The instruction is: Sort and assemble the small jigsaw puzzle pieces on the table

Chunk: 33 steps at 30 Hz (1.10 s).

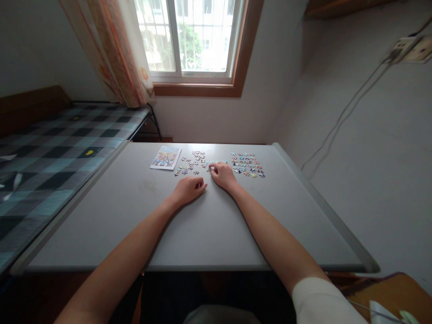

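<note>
My right hand (222, 174) is bent over a small jigsaw puzzle piece (208, 170), its thumb and fingertips closed at the piece's edge. Just behind those fingers lies a short joined strip of puzzle (218, 161), partly covered by the hand. My left hand (189, 190) rests on the table nearer to me, fingers curled into a loose fist with nothing visible in it. Loose puzzle pieces (185, 170) are scattered beyond the left hand. A denser group of puzzle pieces (248, 164) lies in rows to the right of my right hand.
A printed picture card (166, 158) lies left of the pieces on the grey-white table (209, 234). A bed with a checked cover (67, 135) stands along the left. The window (199, 40) is behind the table, and a cable (340, 117) hangs down the right wall.
</note>
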Each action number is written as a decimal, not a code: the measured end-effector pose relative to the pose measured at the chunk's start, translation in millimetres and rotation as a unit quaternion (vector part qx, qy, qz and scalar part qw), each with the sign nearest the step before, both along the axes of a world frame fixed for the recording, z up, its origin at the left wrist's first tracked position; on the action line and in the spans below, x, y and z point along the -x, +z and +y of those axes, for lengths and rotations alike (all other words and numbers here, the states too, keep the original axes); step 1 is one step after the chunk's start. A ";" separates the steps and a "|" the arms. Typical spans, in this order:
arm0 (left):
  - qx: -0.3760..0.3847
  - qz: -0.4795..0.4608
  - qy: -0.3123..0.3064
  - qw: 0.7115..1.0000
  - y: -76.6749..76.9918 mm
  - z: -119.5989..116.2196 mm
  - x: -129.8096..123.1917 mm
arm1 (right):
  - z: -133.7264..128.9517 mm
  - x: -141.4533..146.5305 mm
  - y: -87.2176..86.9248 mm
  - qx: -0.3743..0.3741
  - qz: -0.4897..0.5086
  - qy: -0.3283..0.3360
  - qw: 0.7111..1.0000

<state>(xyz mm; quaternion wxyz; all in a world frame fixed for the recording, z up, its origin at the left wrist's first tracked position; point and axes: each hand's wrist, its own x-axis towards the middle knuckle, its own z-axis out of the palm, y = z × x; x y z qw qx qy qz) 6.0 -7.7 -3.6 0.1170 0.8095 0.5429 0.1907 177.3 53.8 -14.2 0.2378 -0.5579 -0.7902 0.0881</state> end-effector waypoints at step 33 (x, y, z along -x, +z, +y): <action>-0.001 0.001 -0.002 1.000 0.3 -0.3 0.5 | 0.2 0.1 -0.1 -0.002 0.001 0.001 1.000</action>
